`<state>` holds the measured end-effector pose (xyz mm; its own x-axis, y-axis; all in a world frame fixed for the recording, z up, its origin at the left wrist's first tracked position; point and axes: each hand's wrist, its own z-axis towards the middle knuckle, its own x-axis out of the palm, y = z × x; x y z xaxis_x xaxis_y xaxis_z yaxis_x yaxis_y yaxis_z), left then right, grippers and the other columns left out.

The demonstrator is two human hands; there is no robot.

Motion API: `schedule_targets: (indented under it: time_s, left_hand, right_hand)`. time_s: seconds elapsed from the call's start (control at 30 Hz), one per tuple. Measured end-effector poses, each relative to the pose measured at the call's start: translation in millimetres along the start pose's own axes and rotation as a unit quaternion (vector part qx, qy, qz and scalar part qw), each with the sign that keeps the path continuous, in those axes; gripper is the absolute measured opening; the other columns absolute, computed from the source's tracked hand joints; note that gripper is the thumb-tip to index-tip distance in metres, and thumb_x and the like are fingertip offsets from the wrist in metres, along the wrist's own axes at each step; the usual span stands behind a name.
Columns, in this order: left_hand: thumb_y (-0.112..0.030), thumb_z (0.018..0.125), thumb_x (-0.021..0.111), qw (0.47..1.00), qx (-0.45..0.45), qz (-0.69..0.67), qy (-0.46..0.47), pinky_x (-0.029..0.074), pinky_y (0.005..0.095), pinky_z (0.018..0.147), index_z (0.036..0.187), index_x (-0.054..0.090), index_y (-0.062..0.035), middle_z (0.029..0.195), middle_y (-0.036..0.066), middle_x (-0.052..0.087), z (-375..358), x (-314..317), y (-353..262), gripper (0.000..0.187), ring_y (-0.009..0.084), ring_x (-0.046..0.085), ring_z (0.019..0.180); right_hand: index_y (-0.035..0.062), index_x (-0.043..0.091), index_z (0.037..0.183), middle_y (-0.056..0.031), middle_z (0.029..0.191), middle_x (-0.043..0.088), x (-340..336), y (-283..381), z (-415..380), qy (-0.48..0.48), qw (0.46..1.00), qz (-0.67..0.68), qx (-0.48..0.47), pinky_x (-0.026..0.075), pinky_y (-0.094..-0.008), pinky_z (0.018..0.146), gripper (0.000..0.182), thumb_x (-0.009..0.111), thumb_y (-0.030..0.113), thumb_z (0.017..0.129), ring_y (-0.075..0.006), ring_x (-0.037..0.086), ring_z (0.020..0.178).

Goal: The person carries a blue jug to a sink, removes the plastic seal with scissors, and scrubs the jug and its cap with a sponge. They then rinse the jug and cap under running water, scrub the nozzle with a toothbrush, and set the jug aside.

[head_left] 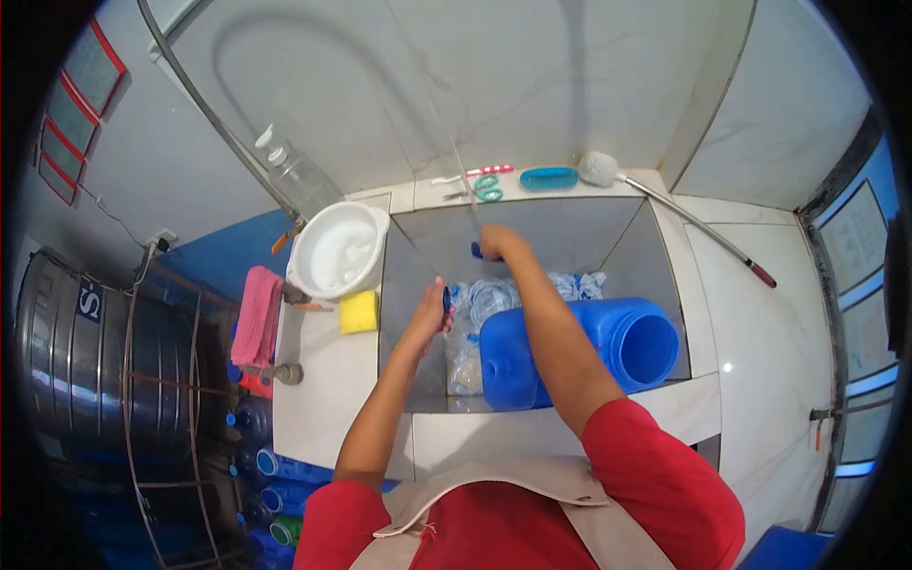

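In the sink point(608, 237), my left hand point(429, 312) is closed around a small dark blue piece point(446, 299). Farther up, my right hand point(502, 244) grips a blue piece point(477, 250) against the sink's back wall, and a thin pale line runs up from there. I cannot tell what kind of thing either piece is. A big blue plastic container point(594, 328) lies on its side under my right forearm, its round mouth facing right. Behind and left of it, several clear plastic bottles or bags point(491, 299) fill the sink bottom.
On the left ledge are a white basin point(339, 249) of suds, a yellow sponge point(359, 312), a pump bottle point(294, 176) and a pink towel point(256, 318). Scissors point(487, 188), a blue brush point(548, 179) and a long-handled round brush point(598, 169) line the back ledge.
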<state>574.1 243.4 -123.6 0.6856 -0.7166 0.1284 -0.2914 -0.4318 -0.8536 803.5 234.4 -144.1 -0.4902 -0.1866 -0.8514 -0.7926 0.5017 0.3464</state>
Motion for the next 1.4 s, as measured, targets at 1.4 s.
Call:
schedule_targets:
  time_s: [1.4]
  left_hand:
    - [-0.012,0.071,0.065,0.680,0.528,0.506,0.056,0.043,0.0443,0.080,0.103,0.056,-0.0017,0.102,0.017,0.052,-133.0,102.9,14.9,0.035,0.0317,0.053,0.091]
  right_hand:
    - [-0.0020,0.067,0.092,-0.0222,0.093,0.065,-9.2,-5.0,-3.8,-0.070,0.992,0.102,0.019,0.050,-0.0398,0.076,0.041,0.075,0.020,0.057,-0.0348,0.064,0.087]
